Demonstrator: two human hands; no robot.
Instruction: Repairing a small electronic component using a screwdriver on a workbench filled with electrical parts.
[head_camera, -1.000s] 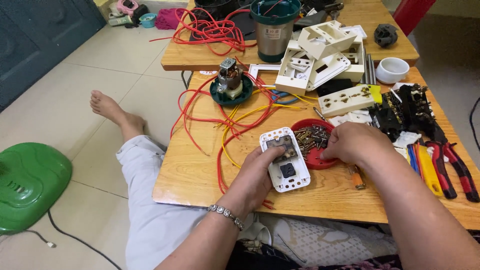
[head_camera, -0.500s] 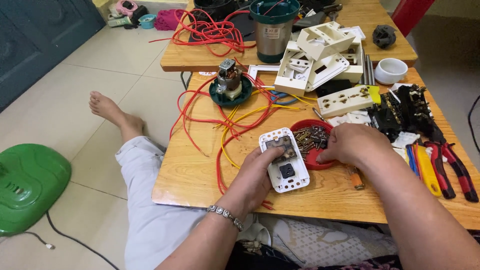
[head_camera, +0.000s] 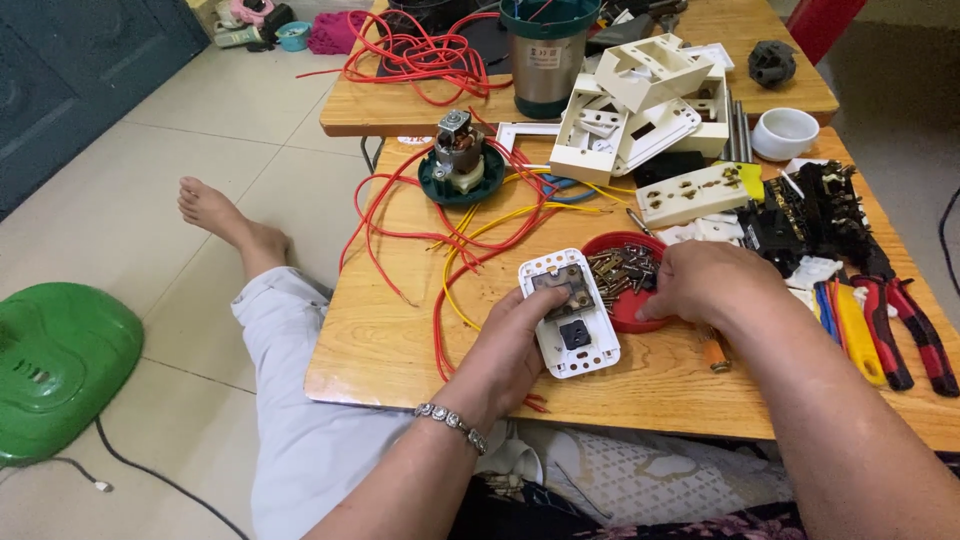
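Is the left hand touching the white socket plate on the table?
Touching. The head view shows the left hand gripping the white socket plate, thumb pressed on its upper face.

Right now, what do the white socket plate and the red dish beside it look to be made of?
The white socket plate in the left hand looks like smooth moulded plastic with a faint sheen. The red dish also looks like plastic, matte and thin-rimmed; the small parts in it glint like brass.

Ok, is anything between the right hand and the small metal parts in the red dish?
Nothing visible. The right hand rests at the round red dish's right rim, fingers over the pile of small brass-coloured metal parts. The white rectangular plastic socket plate, held by the left hand, lies left of the dish.
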